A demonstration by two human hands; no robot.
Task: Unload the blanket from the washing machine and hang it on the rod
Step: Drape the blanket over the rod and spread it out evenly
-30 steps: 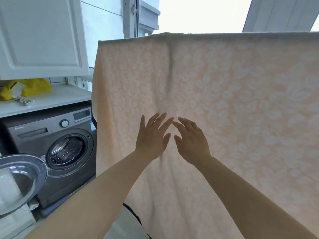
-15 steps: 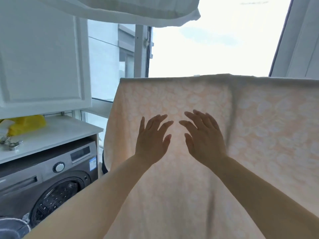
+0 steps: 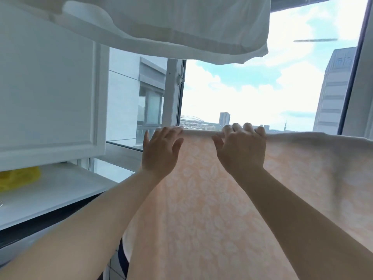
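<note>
The blanket hangs draped over the rod, which is hidden under the top fold, with the peach leaf-patterned face toward me. My left hand lies flat against the cloth near its left edge, fingers straight and reaching the top fold, gripping nothing. My right hand hooks its fingers over the same fold, curled onto the blanket's crest. The two hands sit near each other, not touching.

Procedure for the step in hand, as I judge it: even out the drape.
1. Keep the right hand on the crest as the anchor.
2. Slide the left palm outward along the fold to flatten creases (press lightly; hard pressure may drag the cloth off the far side).
3. Check that the left edge hangs straight.

A white cloth hangs overhead; I keep my arms below it. The white cabinet stands well to the left.
</note>
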